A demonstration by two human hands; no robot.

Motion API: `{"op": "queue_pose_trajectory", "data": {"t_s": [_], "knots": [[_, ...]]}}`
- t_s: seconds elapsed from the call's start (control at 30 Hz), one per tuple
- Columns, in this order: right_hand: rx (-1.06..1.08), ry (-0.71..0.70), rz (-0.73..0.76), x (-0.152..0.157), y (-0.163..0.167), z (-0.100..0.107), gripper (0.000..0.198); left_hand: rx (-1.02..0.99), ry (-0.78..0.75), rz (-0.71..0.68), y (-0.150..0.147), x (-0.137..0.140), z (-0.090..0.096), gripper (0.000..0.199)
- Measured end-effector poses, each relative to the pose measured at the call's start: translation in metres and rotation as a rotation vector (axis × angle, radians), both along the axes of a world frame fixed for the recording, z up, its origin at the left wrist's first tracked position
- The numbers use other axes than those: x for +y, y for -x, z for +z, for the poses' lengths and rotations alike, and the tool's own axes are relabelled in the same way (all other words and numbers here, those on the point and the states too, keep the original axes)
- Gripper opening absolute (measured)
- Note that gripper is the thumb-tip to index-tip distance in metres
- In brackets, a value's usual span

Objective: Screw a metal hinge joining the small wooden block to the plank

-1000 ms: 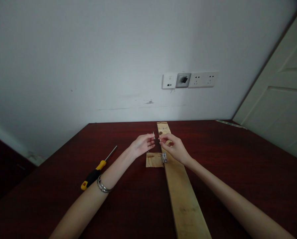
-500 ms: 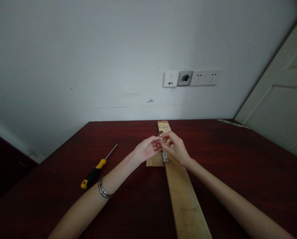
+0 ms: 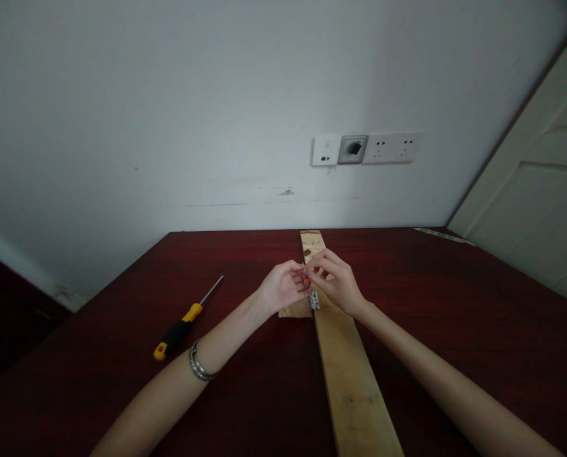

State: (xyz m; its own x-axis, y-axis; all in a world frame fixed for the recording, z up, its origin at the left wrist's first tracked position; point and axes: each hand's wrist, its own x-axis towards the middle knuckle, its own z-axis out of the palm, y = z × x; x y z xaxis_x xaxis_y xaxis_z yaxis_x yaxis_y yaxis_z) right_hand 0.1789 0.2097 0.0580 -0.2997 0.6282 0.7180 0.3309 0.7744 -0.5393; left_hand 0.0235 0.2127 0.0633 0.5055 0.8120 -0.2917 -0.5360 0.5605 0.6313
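Note:
Above the long wooden board (image 3: 354, 387), my left hand (image 3: 283, 285) and my right hand (image 3: 338, 282) meet at the fingertips. Both pinch a small metal piece (image 3: 305, 271), too small to name for certain. My left palm is turned upward with its other fingers loosely curled. Just below the fingers, a metal hinge (image 3: 314, 300) lies at the board's left edge, partly covered by my left hand. Beside it on the left is a shorter wooden piece (image 3: 295, 310), also partly hidden by that hand.
A screwdriver (image 3: 181, 330) with a yellow and black handle lies on the dark red table (image 3: 245, 400), left of my left forearm. A thin printed strip (image 3: 443, 236) lies at the far right edge. Sockets (image 3: 392, 148) are on the wall behind, and a white door stands right.
My fingers have shifted slightly around the small metal piece, which is turned and shows less of its length. The board, hinge and screwdriver stay in place.

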Motion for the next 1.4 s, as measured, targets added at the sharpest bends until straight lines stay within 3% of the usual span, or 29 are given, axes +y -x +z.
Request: {"op": "queue_pose_trajectory", "data": {"t_s": [0.37, 0.53, 0.67, 0.77, 0.93, 1.0, 1.17, 1.3, 1.4], "knots": [[0.018, 0.084, 0.032, -0.001, 0.000, 0.004, 0.009, -0.020, 0.018, -0.096, 0.001, 0.000, -0.001, 0.012], [0.139, 0.253, 0.063, 0.005, -0.001, 0.004, 0.009, 0.029, -0.014, -0.022, 0.004, 0.005, -0.004, 0.010], [0.264, 0.519, 0.109, 0.012, -0.001, -0.001, 0.018, 0.186, -0.039, 0.000, 0.015, 0.014, -0.004, 0.008], [0.336, 0.641, 0.117, 0.016, -0.002, -0.004, 0.021, 0.469, -0.284, -0.006, 0.025, 0.021, -0.002, 0.012], [0.331, 0.684, 0.085, 0.021, -0.007, -0.008, 0.022, 1.300, -1.088, -0.036, 0.045, 0.027, -0.001, 0.008], [0.298, 0.683, 0.072, 0.022, -0.008, -0.010, 0.022, 1.485, -1.283, -0.144, 0.050, 0.025, -0.001, 0.014], [0.115, 0.621, 0.039, 0.023, -0.012, -0.012, 0.019, 1.613, -1.496, -0.398, 0.049, 0.012, -0.003, 0.042], [0.025, 0.558, 0.028, 0.022, -0.013, -0.013, 0.016, 1.667, -1.613, -0.440, 0.039, 0.002, -0.008, 0.067], [-0.022, 0.533, 0.039, 0.023, -0.013, -0.015, 0.015, 1.662, -1.655, -0.450, 0.034, -0.001, -0.013, 0.076]]}}
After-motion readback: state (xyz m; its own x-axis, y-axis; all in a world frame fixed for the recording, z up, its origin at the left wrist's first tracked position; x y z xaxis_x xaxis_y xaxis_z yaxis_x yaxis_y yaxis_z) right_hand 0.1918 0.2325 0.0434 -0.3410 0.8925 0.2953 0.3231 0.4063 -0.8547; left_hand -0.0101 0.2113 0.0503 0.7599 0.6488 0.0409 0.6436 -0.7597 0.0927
